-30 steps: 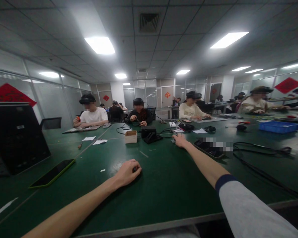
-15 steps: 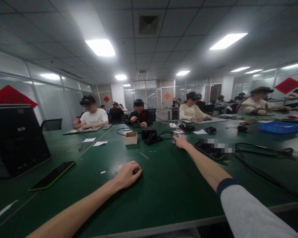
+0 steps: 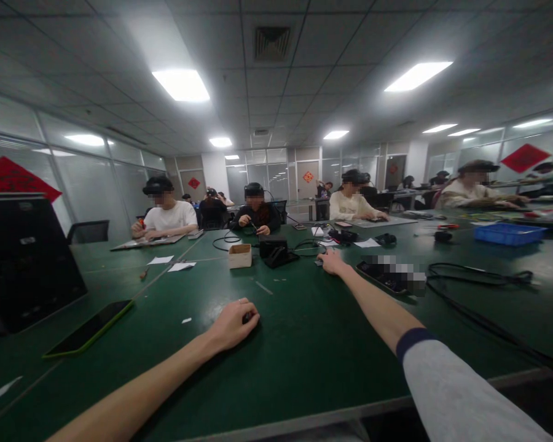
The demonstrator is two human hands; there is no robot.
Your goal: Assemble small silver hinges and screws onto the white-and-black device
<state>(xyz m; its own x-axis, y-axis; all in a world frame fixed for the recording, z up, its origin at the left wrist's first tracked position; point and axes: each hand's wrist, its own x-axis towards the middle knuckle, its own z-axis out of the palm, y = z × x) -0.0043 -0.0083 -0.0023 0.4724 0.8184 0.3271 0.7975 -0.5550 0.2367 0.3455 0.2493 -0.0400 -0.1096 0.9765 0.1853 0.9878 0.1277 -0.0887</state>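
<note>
One left hand (image 3: 235, 320) is resting in the head view on the green desk (image 3: 299, 362), its fingers curling loosely about a small dark patch that could be a thing or a shadow; whether it is gripping anything I cannot tell. The right hand (image 3: 332, 261) is lying farther out at the end of a stretched arm, its fingers narrowing over a small grey piece (image 3: 319, 263) on the desk; whether they are pinching it or only touching it is not showing. The step in hand is seemingly a contact with that piece, and the next move is probably calling for a light fingertip grip and little arm motion, since a dark flat thing (image 3: 380, 277) is lying just beside the forearm. Among the containers, a small open cardboard box (image 3: 240, 258) is standing beyond the left hand, beside a black stand-like thing (image 3: 276, 254), its walls hiding any contents. A shallow blue tray (image 3: 507, 237) is sitting well off to the right, its inside too indistinct for telling.
</note>
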